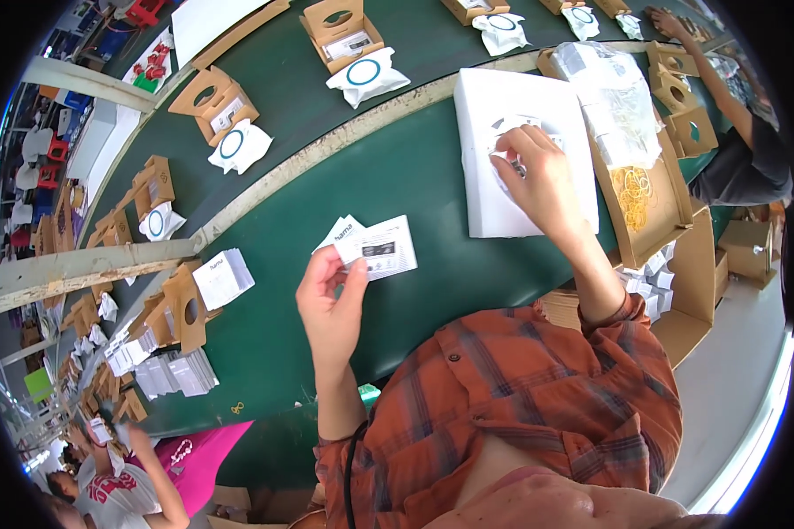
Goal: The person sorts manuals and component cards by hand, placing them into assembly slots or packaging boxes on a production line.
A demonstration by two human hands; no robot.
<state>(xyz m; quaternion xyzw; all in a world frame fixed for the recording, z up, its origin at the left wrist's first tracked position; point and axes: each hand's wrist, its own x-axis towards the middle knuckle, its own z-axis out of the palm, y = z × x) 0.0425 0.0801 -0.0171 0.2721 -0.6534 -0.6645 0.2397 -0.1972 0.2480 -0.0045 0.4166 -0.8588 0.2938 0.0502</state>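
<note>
Over the green table, my left hand [333, 304] pinches a few white printed leaflets [390, 249] between thumb and fingers. The leaflets are fanned a little, and the front one carries a dark printed block. My right hand [538, 176] reaches into the round recess of a thick white foam block [490, 207]. Its thumb and fingers are drawn together in there, and what they hold, if anything, is too small to name. Small whitish pieces show around the fingertips in the recess.
A cardboard tray [666, 231] at right holds yellow rubber bands [633, 189] and a clear plastic bag [613, 97]. Beyond a metal rail [309, 167], open brown boxes [213, 108] stand beside white wrapped packs [368, 78]. Leaflet stacks [223, 279] lie at left. Other people work at both sides.
</note>
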